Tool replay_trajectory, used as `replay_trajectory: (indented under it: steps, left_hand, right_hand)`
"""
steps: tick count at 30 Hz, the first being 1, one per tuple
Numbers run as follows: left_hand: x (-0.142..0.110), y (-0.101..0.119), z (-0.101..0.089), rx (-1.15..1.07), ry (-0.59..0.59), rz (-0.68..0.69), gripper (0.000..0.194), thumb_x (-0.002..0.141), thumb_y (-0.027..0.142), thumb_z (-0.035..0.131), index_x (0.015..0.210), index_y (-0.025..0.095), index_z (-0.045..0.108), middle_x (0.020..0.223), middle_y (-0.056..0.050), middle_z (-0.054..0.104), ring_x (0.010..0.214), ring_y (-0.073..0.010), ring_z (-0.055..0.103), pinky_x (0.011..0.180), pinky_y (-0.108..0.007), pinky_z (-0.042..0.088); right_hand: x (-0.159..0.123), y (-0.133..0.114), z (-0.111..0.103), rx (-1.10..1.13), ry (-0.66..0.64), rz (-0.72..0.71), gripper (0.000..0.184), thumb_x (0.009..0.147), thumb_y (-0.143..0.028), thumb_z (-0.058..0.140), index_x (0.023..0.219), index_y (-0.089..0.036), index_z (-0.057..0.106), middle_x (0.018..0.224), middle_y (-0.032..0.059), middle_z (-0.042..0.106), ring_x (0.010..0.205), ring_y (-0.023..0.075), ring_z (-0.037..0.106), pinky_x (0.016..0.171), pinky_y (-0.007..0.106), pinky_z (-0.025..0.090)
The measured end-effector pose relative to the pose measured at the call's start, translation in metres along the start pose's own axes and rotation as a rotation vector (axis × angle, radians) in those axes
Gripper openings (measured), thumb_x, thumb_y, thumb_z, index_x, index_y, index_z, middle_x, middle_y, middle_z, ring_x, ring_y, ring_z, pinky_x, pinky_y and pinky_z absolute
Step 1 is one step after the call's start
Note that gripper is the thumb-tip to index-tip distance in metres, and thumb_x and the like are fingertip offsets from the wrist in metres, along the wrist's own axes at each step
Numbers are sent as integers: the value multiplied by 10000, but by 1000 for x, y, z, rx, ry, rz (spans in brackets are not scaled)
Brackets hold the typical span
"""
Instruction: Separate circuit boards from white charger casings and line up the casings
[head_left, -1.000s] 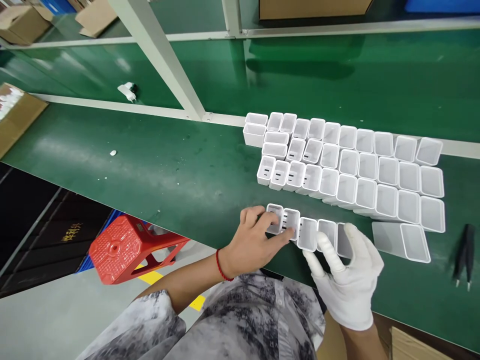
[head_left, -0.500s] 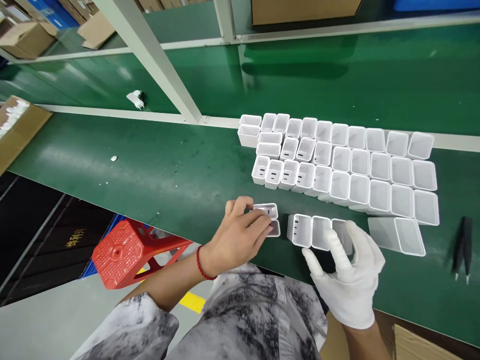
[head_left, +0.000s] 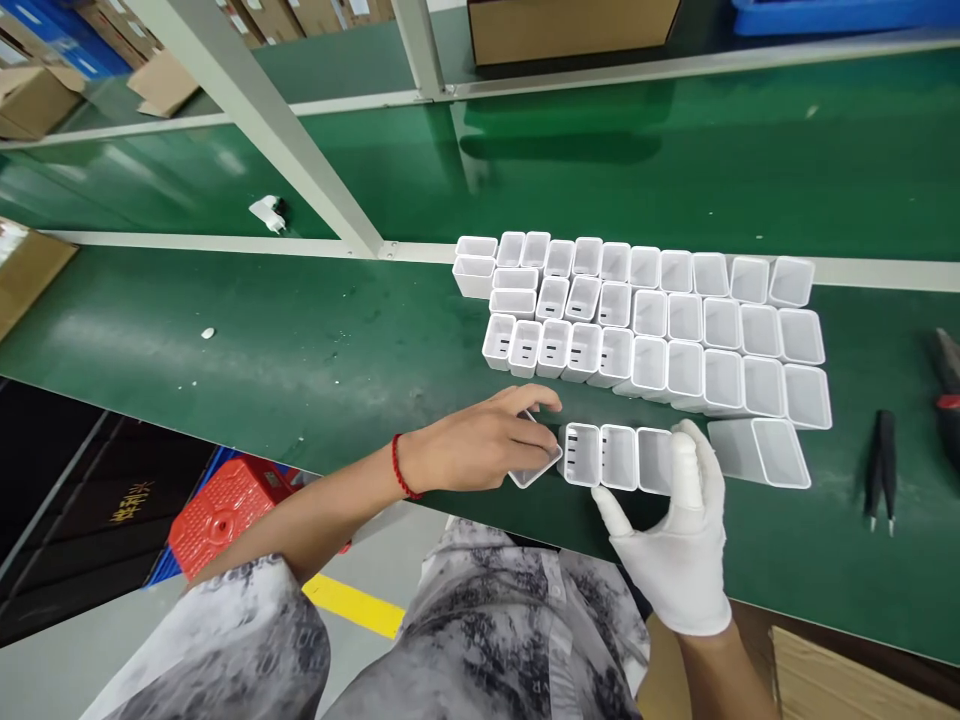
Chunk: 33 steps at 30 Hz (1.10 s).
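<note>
My left hand is bare, with a red cord bracelet at the wrist. Its fingers are closed over a small white plastic box, which is tilted and partly hidden beneath them. Just to its right, a short row of open white plastic boxes stands side by side; small dark slots show in the two leftmost. My right hand, in a white glove, is around the right end of this row. Its thumb is at the near side and its bent fingers cover the last box.
Several rows of similar white boxes stand behind. A pair of boxes is right of my glove, then black tweezers and a red-handled tool. A shelf post rises behind the green bench; a red stool stands below.
The left hand held two boxes together; now one shows under its fingers, tilted. A slotted box has joined the short row's left end, and the row sits further right. The view has shifted right.
</note>
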<state>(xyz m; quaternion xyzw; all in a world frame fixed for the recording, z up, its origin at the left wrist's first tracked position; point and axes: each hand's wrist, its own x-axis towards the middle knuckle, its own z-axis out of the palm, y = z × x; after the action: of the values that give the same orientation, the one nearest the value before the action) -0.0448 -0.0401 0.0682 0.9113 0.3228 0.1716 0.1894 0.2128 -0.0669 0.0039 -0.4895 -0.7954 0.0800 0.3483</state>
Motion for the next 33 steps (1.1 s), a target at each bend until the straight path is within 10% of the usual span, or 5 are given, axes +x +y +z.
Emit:
replay_trajectory:
  steps: [3,6,15,23,33]
  left_hand:
    - [-16,4,4,-100,238,-70,356,858,42,644,1159,233,651,1186,-91,693,1327,-257,521,1087,-460,521]
    - [-36,12,15,-73,194,-228,632,864,340,743,1416,209,464,1504,-220,431,1435,-355,410,1087,-565,505]
    - [-11,26,67,178,308,-495,463,941,387,626,1344,211,479,1298,-201,528,1068,-305,657,779,-410,631]
    - [15,19,72,132,482,-504,496,955,403,611,1375,210,431,1228,-157,549,1113,-285,650,834,-392,631]
    - [30,25,80,23,507,-570,730,790,405,801,1357,215,382,1257,-146,535,1109,-307,672,848,-451,642]
  right_hand:
    - [-1,-1,-4,5,-54,80,967,868,-346,735,1613,-214,133,1501,231,425,1363,358,484,1042,561,496]
    - [-1,-1,-7,-16,-101,135,915,882,-368,723,1599,-211,177,1418,215,510,1287,334,551,995,517,533]
    - [-2,5,1,-239,93,140,949,847,-385,772,1601,-165,239,1236,219,613,1087,350,659,814,469,599]
    - [-2,12,-8,-354,296,70,926,835,-44,703,1599,-305,250,1161,117,647,944,229,659,764,357,579]
    - [-1,13,-20,-279,332,-70,859,819,-105,751,1569,-269,365,928,87,675,739,230,657,630,339,572]
